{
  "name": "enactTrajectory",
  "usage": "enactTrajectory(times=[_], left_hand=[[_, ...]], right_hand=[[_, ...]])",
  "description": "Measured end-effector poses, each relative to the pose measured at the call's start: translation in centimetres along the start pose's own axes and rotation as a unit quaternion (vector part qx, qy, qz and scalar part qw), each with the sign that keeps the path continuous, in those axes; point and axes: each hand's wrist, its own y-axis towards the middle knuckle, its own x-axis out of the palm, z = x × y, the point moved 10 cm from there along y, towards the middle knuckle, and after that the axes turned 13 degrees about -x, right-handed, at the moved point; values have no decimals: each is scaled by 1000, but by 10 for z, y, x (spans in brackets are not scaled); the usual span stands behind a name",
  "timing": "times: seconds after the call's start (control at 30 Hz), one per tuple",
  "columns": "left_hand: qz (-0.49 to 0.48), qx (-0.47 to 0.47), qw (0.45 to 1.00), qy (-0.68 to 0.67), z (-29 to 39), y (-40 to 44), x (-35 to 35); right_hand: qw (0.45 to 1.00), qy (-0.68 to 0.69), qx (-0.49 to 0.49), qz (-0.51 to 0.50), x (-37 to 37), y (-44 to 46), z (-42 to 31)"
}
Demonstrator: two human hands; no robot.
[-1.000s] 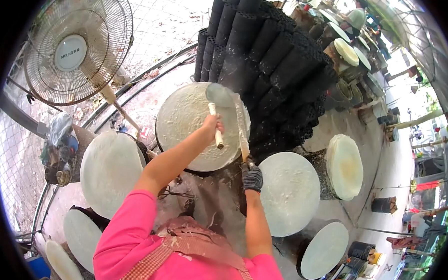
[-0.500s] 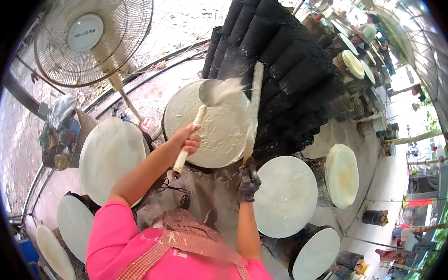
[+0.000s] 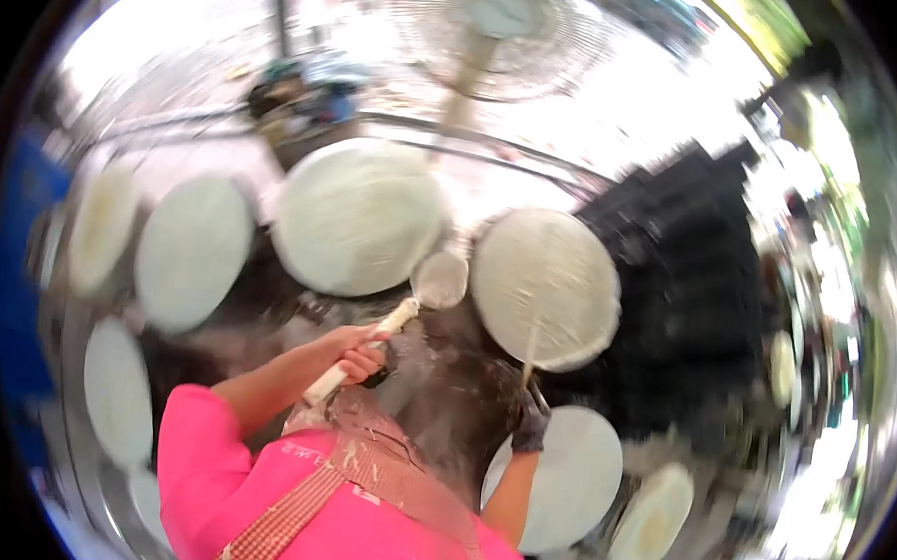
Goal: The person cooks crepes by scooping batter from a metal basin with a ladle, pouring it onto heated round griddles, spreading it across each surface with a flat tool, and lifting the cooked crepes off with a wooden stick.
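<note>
Nearest is the person's pink shirt (image 3: pixel 289 503), crossed by a checked apron strap (image 3: pixel 294 503); small white lettering on the chest is too blurred to read. The bare left hand (image 3: pixel 350 358) is clamped on the pale handle of a ladle (image 3: pixel 439 280), fingers wrapped round it. The ladle slants up and away, its bowl in view between two pale-topped round plates. The right hand (image 3: pixel 531 421), in a dark glove, is closed around the lower end of a thin, pale stick (image 3: pixel 533 348). This stick reaches over the near part of the right-hand one of those two, the middle plate (image 3: pixel 524 268); whether it touches the surface I cannot tell. Beside the right forearm, and partly behind it, is another round plate (image 3: pixel 575 476). Left of the middle plate stands the large left plate (image 3: pixel 356 216), past the ladle's bowl. To the right rises a blurred black stack (image 3: pixel 678 290). Farthest of all, a fan (image 3: pixel 499 42) shows a pale hub label (image 3: pixel 502 9), smeared beyond reading.
</note>
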Motion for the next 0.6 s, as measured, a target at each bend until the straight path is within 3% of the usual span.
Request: enactTrajectory(times=[0.07, 0.1, 0.13, 0.2, 0.3, 0.4, 0.53, 0.6], left_hand=[[97, 120, 988, 4, -26, -25, -50], [44, 135, 989, 47, -41, -30, -71], [116, 232, 947, 188, -60, -54, -74], [180, 262, 917, 241, -103, -79, -103], [0, 230, 971, 68, -143, -72, -145], [-92, 149, 970, -170, -165, -64, -199], [-115, 178, 959, -190, -187, -99, -244], [-85, 205, 950, -218, -200, -126, -260]], right_hand=[[998, 32, -41, -23, 14, -17, 0], [999, -20, -18, -35, 2, -12, 23], [995, -77, -50, -49, -8, -8, 44], [961, -255, -78, -79, -11, -16, 58], [931, -324, -148, -77, 24, -33, 28], [775, -593, -215, -41, 35, -40, 17], [635, -704, -306, -81, 68, -102, 11], [636, -705, -277, -144, 94, -130, 17]])
